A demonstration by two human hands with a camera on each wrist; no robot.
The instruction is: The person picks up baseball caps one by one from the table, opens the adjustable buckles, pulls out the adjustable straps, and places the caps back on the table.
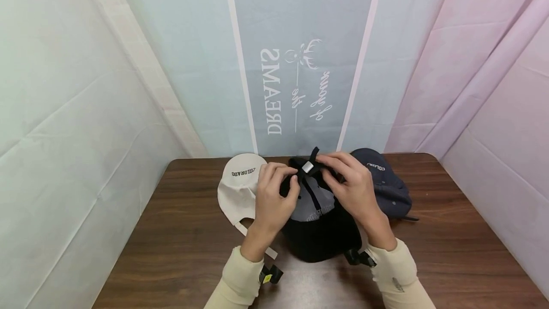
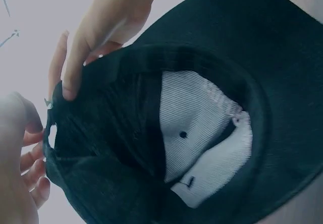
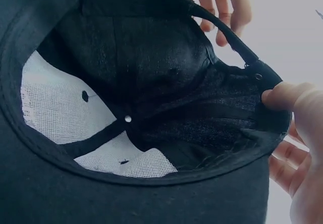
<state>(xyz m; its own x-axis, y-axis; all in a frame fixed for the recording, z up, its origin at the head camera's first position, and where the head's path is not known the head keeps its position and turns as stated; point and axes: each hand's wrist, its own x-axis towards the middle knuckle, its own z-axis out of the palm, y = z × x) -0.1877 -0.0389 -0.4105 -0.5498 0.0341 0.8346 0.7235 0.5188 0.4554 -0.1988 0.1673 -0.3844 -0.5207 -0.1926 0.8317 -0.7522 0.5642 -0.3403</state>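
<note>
A black baseball cap (image 1: 319, 237) is held up over the table with its brim toward me, its hollow inside showing a pale mesh lining (image 2: 197, 128). At the cap's back edge, my left hand (image 1: 276, 194) grips the left side between thumb and fingers. Opposite it, my right hand (image 1: 353, 182) pinches the edge, thumb inside the band in the right wrist view and fingers behind. Between the hands sits a silver buckle (image 1: 308, 167) on the back strap (image 3: 229, 35), whose loose end sticks up.
A white cap (image 1: 240, 190) lettered COLORADO lies to the left, its strap trailing toward me. On the right rests a navy cap (image 1: 388, 190). All are over a dark wooden table (image 1: 180, 252), with a printed cloth backdrop (image 1: 206, 61) behind.
</note>
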